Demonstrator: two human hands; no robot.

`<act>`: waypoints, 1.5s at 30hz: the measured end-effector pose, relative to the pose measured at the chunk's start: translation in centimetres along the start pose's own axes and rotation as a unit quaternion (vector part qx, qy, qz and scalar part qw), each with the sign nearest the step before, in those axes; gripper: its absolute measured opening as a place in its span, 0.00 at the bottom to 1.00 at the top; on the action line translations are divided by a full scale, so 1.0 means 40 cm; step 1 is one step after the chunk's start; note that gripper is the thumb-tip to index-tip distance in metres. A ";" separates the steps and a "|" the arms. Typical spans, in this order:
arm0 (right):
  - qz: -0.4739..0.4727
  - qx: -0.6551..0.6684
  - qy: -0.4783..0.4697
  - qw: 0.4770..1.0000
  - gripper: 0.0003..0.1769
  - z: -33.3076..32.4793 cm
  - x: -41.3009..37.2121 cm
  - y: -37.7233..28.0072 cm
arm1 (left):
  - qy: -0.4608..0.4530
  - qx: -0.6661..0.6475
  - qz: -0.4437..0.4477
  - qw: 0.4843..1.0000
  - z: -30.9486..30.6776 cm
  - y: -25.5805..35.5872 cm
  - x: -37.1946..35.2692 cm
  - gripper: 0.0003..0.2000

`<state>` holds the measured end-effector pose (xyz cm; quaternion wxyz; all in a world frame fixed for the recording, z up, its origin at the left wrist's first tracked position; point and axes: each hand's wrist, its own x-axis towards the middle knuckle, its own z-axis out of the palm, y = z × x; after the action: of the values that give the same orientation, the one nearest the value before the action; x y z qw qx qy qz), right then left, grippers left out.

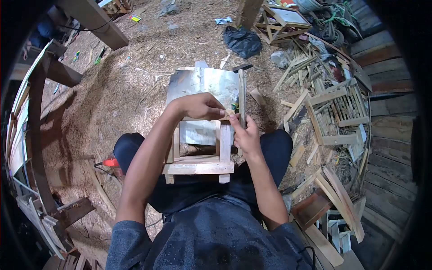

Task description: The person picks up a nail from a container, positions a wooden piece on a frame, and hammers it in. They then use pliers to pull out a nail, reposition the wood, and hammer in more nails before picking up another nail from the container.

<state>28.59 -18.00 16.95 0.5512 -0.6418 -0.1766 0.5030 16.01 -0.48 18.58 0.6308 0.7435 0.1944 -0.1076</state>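
Observation:
A small wooden frame (pixel 198 168) rests between my knees, its near crossbar toward my lap. Beyond and under it lies a worn metal sheet (pixel 204 83). At the frame's far right corner, my left hand (pixel 202 107) reaches across with fingers pinched at a small light wood piece (pixel 229 113). My right hand (pixel 247 135) is at the same corner, its thumb against that small piece and its fingers behind the upright wooden strip (pixel 242 92). A green and dark object (pixel 235 105), too small to make out, sits beside the strip.
Wood scraps (pixel 299 67) and slatted frames (pixel 342 108) fill the right side. A black plastic bag (pixel 243 41) lies ahead, with a wooden post (pixel 249 13) behind it. An orange tool (pixel 110 162) is by my left knee. Sawdust covers the floor (pixel 121 94).

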 end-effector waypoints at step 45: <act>-0.205 -0.374 -0.010 0.904 0.24 -0.134 -0.291 -0.082 | 0.027 -0.121 -0.032 0.992 -0.001 -0.006 0.007 0.15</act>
<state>29.14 -28.83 24.50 0.3603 -0.7454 -0.4849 0.2820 16.15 -0.39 18.26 0.7071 0.6573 0.2470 -0.0833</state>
